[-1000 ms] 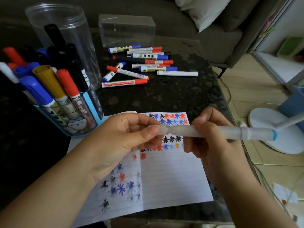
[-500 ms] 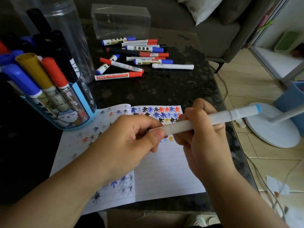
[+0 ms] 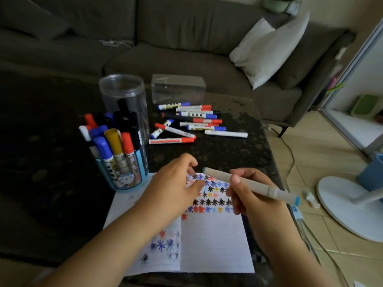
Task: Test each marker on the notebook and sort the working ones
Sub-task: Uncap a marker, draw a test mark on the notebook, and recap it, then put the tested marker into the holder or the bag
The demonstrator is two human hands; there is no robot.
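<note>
The left hand (image 3: pixel 178 183) has let go of the pen's (image 3: pixel 250 186) tip and now rests loose on the notebook (image 3: pixel 213 241). The right hand (image 3: pixel 248 195) grips the pen above the page's one o'clock corner; whether it's uncapped, I can't tell.

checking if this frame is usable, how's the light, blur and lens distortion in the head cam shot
Head view: dim and underexposed, the sofa and dark table losing detail while the floor at right is brighter; wide-angle bending shows at the edges, as on the leaning door frame; slight softness on the left hand, the right hand and the pale marker it holds; notebook marks stay readable.
</note>
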